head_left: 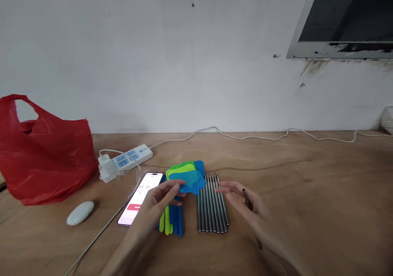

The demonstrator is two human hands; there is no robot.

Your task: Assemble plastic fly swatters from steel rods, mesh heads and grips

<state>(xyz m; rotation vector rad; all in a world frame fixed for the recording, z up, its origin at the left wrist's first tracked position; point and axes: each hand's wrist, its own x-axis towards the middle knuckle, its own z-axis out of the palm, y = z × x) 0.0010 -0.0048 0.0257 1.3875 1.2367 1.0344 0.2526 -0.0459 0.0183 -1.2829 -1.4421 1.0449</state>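
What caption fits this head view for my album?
Left hand pinches a blue mesh pouch; right hand, holding a dark stick, hovers by metal rods.

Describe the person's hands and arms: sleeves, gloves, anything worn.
Both the left hand and right hand are bare: no gloves, and no rings that I can make out. The forearms show no sleeves, watch or bands as far as the picture reaches.

A red plastic bag is being kept at the left of the wooden surface; a white power strip, a white mouse and a lit phone are being kept to its right.
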